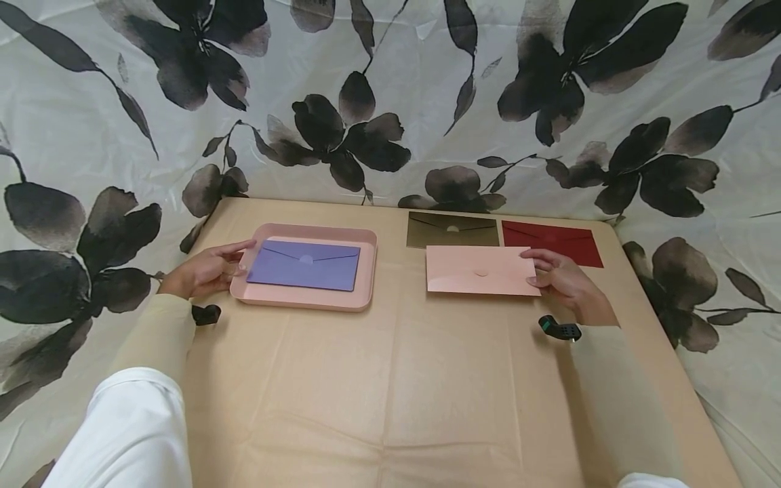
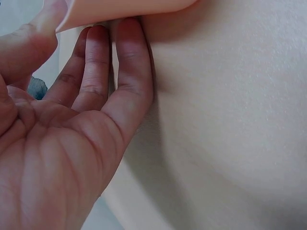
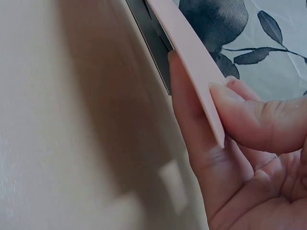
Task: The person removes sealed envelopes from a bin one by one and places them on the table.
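A: Fingers [image 3: 184, 108] of the right hand [image 1: 567, 281] are clamped on the pink envelope [image 1: 470, 263], pinching its right end with the thumb on the near face. What's the left hand [image 1: 204, 272] doing?

B: Left side of the frame, thumb and fingers on the left rim of the tray [image 1: 311, 233]. Looks like a light pinch, more steadying than lifting imo.

A: And the pink one is where exactly?

B: Right of centre, held up off the table [image 1: 390, 379]. In the head view it sits just below the olive envelope [image 1: 433, 234] and the red envelope [image 1: 555, 237], which lie flat toward the upper right.

A: So which step is this?

B: I'd call it the carry: picked up, not set down yet. The blue envelope [image 1: 283, 270] is already lying in the tray.

A: Next move?

B: If the tray's the spot, it calls for a sideways move left, then a gentle lowering so the blue one doesn't get shoved. Left hand just braces the rim.
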Motion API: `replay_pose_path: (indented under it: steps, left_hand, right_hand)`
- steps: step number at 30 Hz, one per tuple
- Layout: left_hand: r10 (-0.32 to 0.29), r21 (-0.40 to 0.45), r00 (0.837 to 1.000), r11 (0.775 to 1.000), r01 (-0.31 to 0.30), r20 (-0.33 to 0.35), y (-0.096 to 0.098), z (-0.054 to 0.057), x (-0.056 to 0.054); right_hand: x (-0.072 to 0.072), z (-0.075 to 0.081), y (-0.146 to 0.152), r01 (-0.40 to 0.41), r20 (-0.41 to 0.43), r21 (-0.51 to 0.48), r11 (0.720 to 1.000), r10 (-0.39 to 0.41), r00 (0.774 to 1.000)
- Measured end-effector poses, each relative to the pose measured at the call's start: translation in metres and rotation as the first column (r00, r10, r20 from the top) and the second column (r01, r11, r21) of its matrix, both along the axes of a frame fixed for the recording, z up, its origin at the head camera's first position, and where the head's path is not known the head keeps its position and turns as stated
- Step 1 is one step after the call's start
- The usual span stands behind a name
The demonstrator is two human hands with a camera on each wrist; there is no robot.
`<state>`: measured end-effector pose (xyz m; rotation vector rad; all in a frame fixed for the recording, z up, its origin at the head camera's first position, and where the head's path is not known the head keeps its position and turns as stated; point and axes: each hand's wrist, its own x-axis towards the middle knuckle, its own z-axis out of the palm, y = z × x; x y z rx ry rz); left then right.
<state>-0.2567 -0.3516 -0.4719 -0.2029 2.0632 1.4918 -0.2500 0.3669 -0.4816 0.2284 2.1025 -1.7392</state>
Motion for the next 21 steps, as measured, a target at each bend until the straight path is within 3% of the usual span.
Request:
replay_pose_path:
  steps: [11,21]
  left_hand:
    - [0.011,-0.009,1.000,1.000,-0.011,0.005,0.000,0.001,0.001]
    - [0.006,-0.013,1.000,1.000,-0.006,0.004,0.001,0.000,0.001]
  right_hand:
    - [0.006,-0.003,0.016,0.023,0.018,0.104,0.994,-0.025,1.000]
    - [0.011,-0.003,0.037,0.042,0.030,0.054,0.998,-0.044,0.999]
